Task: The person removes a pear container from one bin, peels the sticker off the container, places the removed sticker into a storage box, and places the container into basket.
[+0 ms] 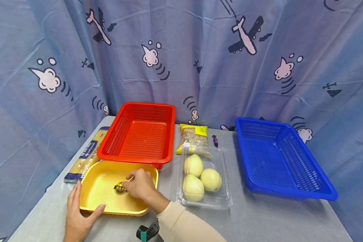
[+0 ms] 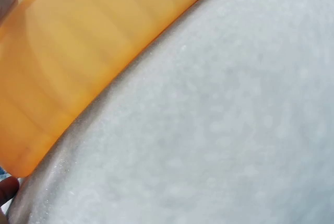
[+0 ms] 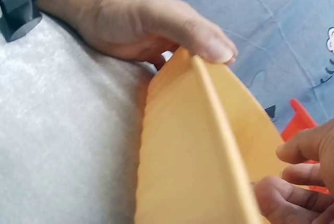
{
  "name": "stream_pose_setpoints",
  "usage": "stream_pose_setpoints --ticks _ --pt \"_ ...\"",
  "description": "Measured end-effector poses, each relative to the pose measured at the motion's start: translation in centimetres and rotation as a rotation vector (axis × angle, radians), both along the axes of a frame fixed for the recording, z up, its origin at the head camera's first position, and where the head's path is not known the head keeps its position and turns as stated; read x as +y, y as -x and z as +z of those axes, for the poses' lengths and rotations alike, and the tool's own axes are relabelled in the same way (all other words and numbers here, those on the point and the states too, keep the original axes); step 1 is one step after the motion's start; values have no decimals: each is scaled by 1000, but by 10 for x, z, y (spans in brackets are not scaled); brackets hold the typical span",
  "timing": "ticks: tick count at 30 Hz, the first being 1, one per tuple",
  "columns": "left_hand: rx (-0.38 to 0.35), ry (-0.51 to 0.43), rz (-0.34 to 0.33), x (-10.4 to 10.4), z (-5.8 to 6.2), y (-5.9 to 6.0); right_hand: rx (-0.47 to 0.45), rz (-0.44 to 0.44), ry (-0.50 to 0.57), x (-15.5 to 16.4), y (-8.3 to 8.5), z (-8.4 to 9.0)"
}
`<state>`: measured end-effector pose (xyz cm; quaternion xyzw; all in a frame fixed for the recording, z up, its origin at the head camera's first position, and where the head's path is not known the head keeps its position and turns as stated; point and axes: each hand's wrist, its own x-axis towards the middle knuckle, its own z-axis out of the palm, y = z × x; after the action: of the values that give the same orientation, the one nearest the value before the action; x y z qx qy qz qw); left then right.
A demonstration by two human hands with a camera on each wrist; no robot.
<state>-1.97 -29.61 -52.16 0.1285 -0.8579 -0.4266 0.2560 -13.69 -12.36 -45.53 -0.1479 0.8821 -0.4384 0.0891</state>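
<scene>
Yellow tub [image 1: 98,181]: plastic, upright on the bench [image 1: 260,222]; centre of the clock for all entries below, read from the head view.
Red basket [image 1: 146,141]: perforated, between 12 and 1 o'clock, its near rim close against the tub's far rim.
Long packet [image 1: 89,154]: yellow with dark blue panels, between 10 and 11 o'clock, lying just beside the red basket.
Yellow bag [image 1: 194,136]: 2 o'clock, near edge seen through the clear container's far end.
Purple wrapped sweet [image 1: 215,141]: 2 o'clock, just beside the bag.
Clear container [image 1: 227,196]: 3 o'clock, with three round pale fruits [image 1: 211,179] in it.
Blue basket [image 1: 269,161]: perforated, towards 3 o'clock, well apart from the tub.
Curtain [image 1: 211,87]: printed with aeroplanes, behind the bench.
Obstruction: the right hand hides part of the tub's floor; its forearm crosses the rim at 4 o'clock.
Left hand [image 1: 78,215]: 8 o'clock, holding the tub's near corner, thumb at the rim, other fingers along the outer wall.
Right hand [image 1: 141,184]: over the tub's interior, arm in from 4 o'clock, fingers bent downward beside the dark emblem [image 1: 120,190]; whether they pinch anything, cannot tell.
Cream sleeve [image 1: 187,222]: on the right forearm.
</scene>
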Motion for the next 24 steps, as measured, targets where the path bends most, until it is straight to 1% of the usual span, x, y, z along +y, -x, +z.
stream_pose_setpoints --ticks 4,10,15,19,24 --pt "15 4 -3 0 0 0 -14 40 77 6 -1 8" --pt "60 17 -9 -1 -2 0 -9 88 160 15 -2 17" --pt "76 17 -5 -1 -2 0 -21 121 221 22 -3 25" --pt "62 15 2 1 -2 -1 -25 145 260 28 -3 30" --pt "35 14 10 1 -1 -1 21 161 306 35 -4 38"
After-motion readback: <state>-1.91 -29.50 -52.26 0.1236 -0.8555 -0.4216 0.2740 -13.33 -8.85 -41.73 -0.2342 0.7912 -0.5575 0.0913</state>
